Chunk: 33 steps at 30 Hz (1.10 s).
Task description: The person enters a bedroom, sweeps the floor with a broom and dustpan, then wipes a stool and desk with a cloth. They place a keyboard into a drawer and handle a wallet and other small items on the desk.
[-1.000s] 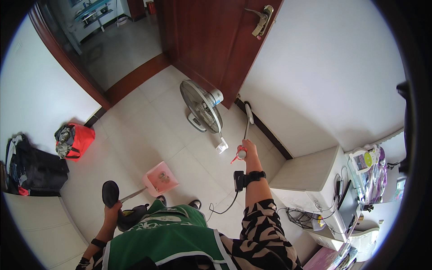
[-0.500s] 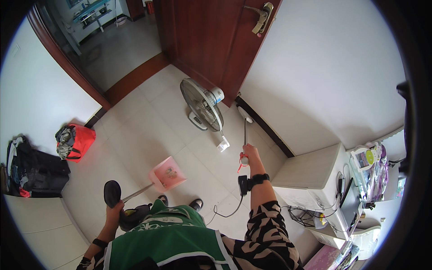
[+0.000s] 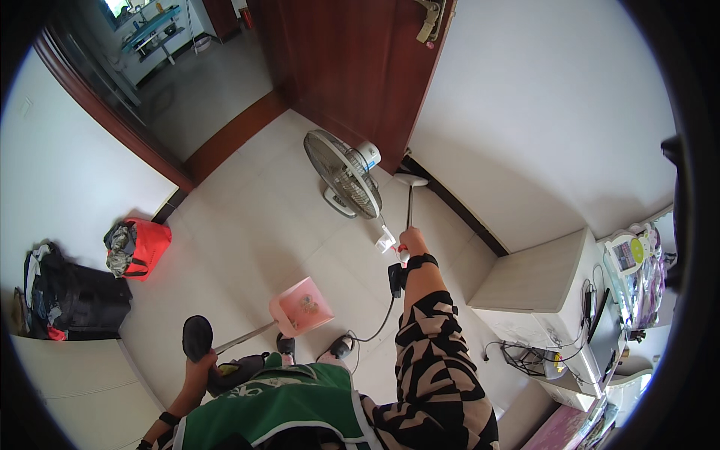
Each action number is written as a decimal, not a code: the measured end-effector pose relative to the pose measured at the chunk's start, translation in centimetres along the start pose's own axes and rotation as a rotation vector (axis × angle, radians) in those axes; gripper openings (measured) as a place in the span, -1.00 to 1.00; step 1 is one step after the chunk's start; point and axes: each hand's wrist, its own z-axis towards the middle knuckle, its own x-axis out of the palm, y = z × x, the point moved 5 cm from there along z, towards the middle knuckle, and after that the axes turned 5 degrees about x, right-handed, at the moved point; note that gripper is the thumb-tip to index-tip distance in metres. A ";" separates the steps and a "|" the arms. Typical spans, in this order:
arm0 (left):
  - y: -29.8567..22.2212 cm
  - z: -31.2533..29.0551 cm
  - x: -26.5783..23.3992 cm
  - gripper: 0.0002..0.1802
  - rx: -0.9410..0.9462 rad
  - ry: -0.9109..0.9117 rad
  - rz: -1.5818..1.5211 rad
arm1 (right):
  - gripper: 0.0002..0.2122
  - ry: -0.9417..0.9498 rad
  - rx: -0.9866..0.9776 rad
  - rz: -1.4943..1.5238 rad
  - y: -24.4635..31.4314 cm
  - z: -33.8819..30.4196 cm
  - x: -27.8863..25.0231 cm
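Observation:
My right hand (image 3: 412, 240) is closed around the handle of a broom (image 3: 410, 180) with a pale, flat head. The broom head rests on the floor beside the door's edge, close to the dark baseboard. My left hand (image 3: 201, 369) grips the long handle of a pink dustpan (image 3: 283, 303), which sits on the floor ahead of my feet. Some light-coloured debris (image 3: 308, 304) lies in the pan. A black oval thing (image 3: 197, 339) stands up at my left hand; I cannot tell what it is.
A standing fan (image 3: 343, 176) is by the open brown door (image 3: 349, 67). To the left are a red bag (image 3: 152, 244) and a black bag (image 3: 94, 300) stuffed with clothes. A white cabinet (image 3: 525, 277) with cables stands right. A cord runs near my feet.
My right arm has reached further forward. The broom head has turned and moved toward the door's edge. The view has shifted slightly; the left hand still holds the dustpan.

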 end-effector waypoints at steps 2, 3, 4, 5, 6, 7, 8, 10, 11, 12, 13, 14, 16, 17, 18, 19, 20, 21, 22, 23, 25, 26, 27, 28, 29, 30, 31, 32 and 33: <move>0.1 0.1 0.0 -0.85 -0.005 0.013 0.005 | -0.75 0.073 -0.014 0.007 -0.8 0.8 1.2; 0.1 0.1 -0.2 -0.84 -0.005 0.008 0.015 | -0.79 0.139 -0.042 -0.003 -1.9 0.6 1.5; 0.2 0.1 -0.3 -0.84 -0.005 0.014 0.026 | -0.81 0.205 -0.068 -0.012 -2.6 0.3 1.9; 0.4 0.2 -0.4 -0.83 -0.021 0.019 0.050 | -0.82 0.138 -0.101 0.012 -4.4 -0.8 1.1; 0.3 0.3 -0.5 -0.84 -0.002 0.022 0.043 | -0.82 0.054 -0.168 0.006 -6.2 -2.4 -0.2; 0.4 0.5 -0.6 -0.84 0.000 0.022 0.047 | -0.81 0.138 -0.150 0.144 -7.7 -4.1 -0.2; 0.5 0.6 -0.6 -0.84 0.006 0.031 0.048 | -0.79 0.214 -0.008 0.394 -9.8 -5.9 -0.3; 0.8 1.1 -0.6 -0.85 -0.011 0.037 0.033 | -0.90 0.220 0.044 0.454 -13.3 -9.8 -0.5; 0.9 1.5 -0.5 -0.85 -0.028 0.038 0.037 | -0.79 0.214 0.089 0.338 -15.1 -11.5 -0.5; 0.8 2.0 -0.4 -0.86 0.004 0.044 0.040 | -0.80 0.159 0.098 0.339 -16.8 -13.6 -0.4; 0.9 2.4 -0.3 -0.86 0.019 0.041 0.056 | -0.80 0.169 0.105 0.423 -18.7 -16.0 -0.3; 0.9 2.7 -0.2 -0.86 0.033 0.038 0.074 | -0.70 0.180 0.144 0.415 -20.4 -18.2 -0.1; 1.0 3.2 0.0 -0.85 0.033 0.056 0.035 | -0.49 0.260 0.262 0.533 -23.3 -22.7 -0.3; 1.0 3.4 0.1 -0.85 0.027 0.067 0.019 | -0.50 0.277 0.269 0.570 -24.0 -24.5 -1.0; 1.2 3.5 0.0 -0.85 0.017 0.064 0.026 | -0.50 0.282 0.314 0.597 -24.9 -26.4 -1.8; 1.2 3.9 0.2 -0.85 0.013 0.061 0.033 | -0.50 0.336 0.298 0.620 -25.5 -27.8 -3.3; 1.2 4.1 0.4 -0.85 0.012 0.064 0.043 | -0.49 0.380 0.309 0.635 -26.0 -28.8 -5.0; 1.1 4.5 0.6 -0.85 0.029 0.072 0.049 | -0.50 0.348 0.326 0.703 -26.3 -29.6 -6.3; 0.9 4.8 0.7 -0.84 0.046 0.074 0.045 | -0.51 0.321 0.291 0.709 -26.4 -30.3 -7.3; 0.8 4.9 0.9 -0.84 0.055 0.082 0.047 | -0.52 0.283 0.303 0.696 -26.6 -30.4 -8.0; 0.5 5.0 1.3 -0.83 0.062 0.095 0.051 | -0.53 0.223 0.246 0.666 -26.5 -29.1 -8.7; 0.3 5.0 1.5 -0.83 0.065 0.100 0.050 | -0.53 0.193 0.196 0.639 -26.0 -27.3 -8.7; 0.1 4.9 1.7 -0.83 0.063 0.108 0.056 | -0.59 0.127 0.165 0.629 -25.4 -24.7 -8.6; -0.2 4.8 1.9 -0.83 0.058 0.102 0.054 | -0.64 0.048 0.160 0.601 -24.6 -21.7 -8.5; -0.3 4.5 2.2 -0.84 0.044 0.095 0.058 | -0.73 0.061 0.067 0.555 -23.4 -18.5 -8.3; -0.4 4.3 2.4 -0.84 0.019 0.089 0.068 | -0.81 0.038 0.043 0.448 -22.6 -15.6 -8.2; -0.7 4.0 2.7 -0.85 0.026 0.088 0.066 | -0.87 0.064 0.036 0.582 -22.0 -13.2 -7.5; -0.8 3.6 2.9 -0.86 0.021 0.091 0.067 | -0.90 0.054 0.074 0.637 -21.7 -11.4 -6.6; -1.0 3.4 3.1 -0.86 0.021 0.097 0.068 | -0.90 0.055 0.076 0.651 -21.7 -10.2 -5.8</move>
